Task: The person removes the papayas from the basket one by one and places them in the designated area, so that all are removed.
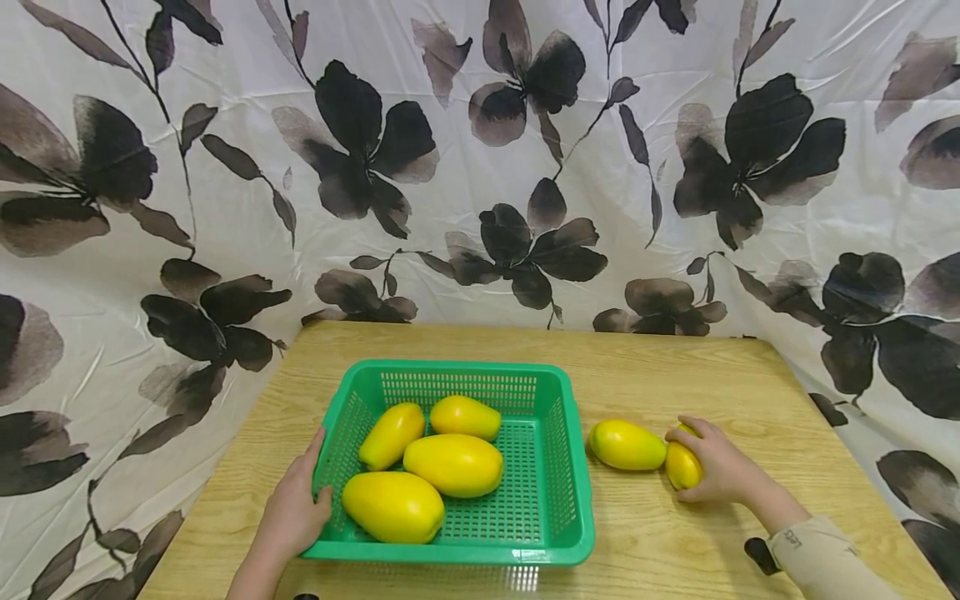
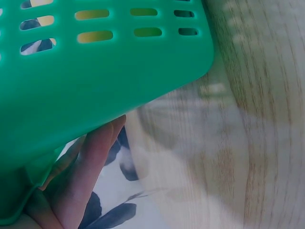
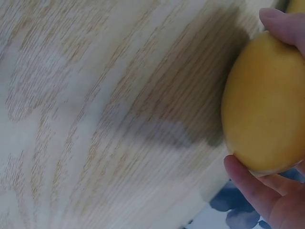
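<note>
My left hand [image 1: 294, 510] grips the left wall of a green plastic basket [image 1: 553, 546], thumb on the inner side and fingers on the outer side. In the left wrist view, fingers [image 2: 90, 164] lie against the outside of the basket wall [image 2: 95, 90]. Inside the basket lie several yellow papayas [image 1: 453, 465]. To its right, my right hand [image 1: 716, 467] holds a yellow papaya [image 1: 682, 467] between thumb and fingers, over the table. The right wrist view shows this papaya [image 3: 267, 105] with fingertips at both ends. Left of it, another papaya [image 1: 627, 444] with a greenish end lies on the table.
A wooden table [image 1: 660, 383] carries everything. Floral cloth [image 1: 480, 167] hangs behind it and at both sides. A small black object [image 1: 761, 556] shows beside the right sleeve [image 1: 825, 554], and another dark one [image 1: 306, 597] at the bottom edge.
</note>
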A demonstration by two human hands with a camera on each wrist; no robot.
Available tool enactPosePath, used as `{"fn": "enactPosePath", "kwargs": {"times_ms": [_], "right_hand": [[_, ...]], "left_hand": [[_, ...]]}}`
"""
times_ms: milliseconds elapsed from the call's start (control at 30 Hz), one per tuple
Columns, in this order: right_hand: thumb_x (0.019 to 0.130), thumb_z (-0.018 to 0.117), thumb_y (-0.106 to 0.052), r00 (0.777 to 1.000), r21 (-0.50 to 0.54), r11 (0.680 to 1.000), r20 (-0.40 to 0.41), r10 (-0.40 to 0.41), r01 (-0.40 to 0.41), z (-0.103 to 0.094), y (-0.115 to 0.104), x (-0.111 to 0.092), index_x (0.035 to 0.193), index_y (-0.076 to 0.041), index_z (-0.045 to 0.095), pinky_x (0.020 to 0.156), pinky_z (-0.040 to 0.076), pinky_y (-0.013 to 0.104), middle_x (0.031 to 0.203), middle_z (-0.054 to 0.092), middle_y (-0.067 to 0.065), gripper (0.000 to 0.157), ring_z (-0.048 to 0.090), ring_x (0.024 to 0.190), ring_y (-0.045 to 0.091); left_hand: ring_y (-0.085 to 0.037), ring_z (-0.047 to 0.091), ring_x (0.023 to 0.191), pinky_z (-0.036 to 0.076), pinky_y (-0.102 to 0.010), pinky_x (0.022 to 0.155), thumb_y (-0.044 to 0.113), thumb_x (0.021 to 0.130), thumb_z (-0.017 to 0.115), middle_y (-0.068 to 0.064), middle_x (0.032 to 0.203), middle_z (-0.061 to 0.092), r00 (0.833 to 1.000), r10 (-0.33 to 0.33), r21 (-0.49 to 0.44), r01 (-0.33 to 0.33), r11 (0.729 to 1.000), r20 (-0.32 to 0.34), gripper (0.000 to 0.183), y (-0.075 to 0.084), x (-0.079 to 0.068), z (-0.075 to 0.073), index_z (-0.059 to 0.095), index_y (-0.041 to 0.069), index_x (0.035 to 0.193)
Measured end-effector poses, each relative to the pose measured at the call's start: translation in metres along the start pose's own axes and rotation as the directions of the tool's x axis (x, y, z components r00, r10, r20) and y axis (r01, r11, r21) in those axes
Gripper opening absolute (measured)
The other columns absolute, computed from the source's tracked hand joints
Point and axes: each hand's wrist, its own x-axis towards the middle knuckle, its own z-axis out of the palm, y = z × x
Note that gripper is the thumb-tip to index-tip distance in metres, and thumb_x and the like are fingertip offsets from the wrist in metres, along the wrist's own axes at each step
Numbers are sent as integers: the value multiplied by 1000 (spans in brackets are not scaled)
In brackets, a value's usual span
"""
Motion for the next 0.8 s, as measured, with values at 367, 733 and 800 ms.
{"fn": "enactPosePath", "kwargs": {"times_ms": [367, 733, 800], "right_hand": [[52, 86, -28, 1000, 0, 1000, 14, 17, -17, 1, -3, 2, 111, -6, 57, 82, 38, 64, 127, 38, 32, 70, 36, 113, 54], [52, 87, -26, 998, 18, 999, 42, 50, -51, 0, -7, 2, 116, -3, 55, 82, 32, 70, 130, 34, 33, 75, 28, 115, 60], [51, 87, -29, 997, 21, 998, 47, 54, -55, -1, -8, 2, 118, -3, 54, 81, 32, 71, 130, 34, 33, 79, 26, 116, 61]], "left_hand": [[-54, 35, 117, 33, -65, 88, -1, 82, 52, -36, 133, 31, 1000, -15, -9, 15, 1000, 16, 76, 0, 0, 0, 10, 0, 146], [-54, 36, 115, 34, -64, 87, -3, 81, 52, -37, 132, 33, 1000, -1, -9, 1, 1000, 0, 76, 1, 0, 0, 11, -1, 145], [-54, 36, 116, 34, -64, 87, -2, 81, 52, -37, 132, 33, 1000, -2, -9, 2, 1000, 1, 76, 1, 0, 0, 11, -1, 145]]}}
